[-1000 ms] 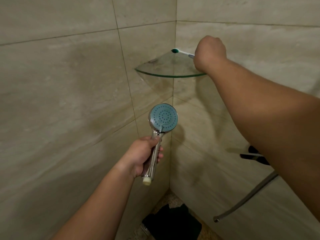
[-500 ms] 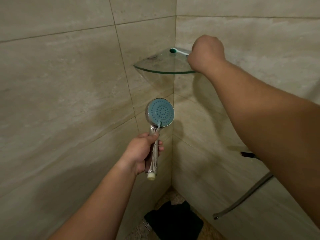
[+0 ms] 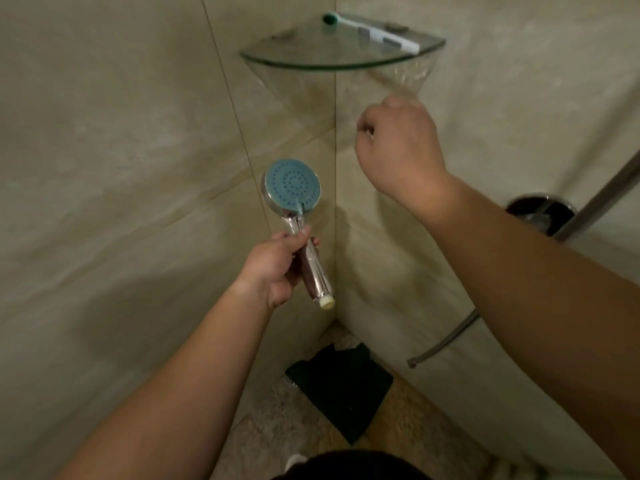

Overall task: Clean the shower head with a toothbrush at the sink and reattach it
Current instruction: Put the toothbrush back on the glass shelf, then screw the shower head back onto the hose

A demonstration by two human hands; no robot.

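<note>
1. Left hand [image 3: 277,268]: fingers wrapped tight around the chrome handle of the shower head [image 3: 293,188], blue face toward the camera, threaded end pointing down, unattached.
2. Right hand [image 3: 398,150]: fingers curled loosely, apparently holding nothing; underside hidden, so not fully certain. Hanging below the shelf, well apart from the shower head.
3. Farther out: toothbrush [image 3: 372,31] lying on the glass corner shelf [image 3: 332,65], top right.
4. Near right: loose hose [image 3: 446,341] dangling by the wall.
5. Judging progress: brushing seemingly finished, toothbrush put away; reattaching to the hose not yet done.
</note>
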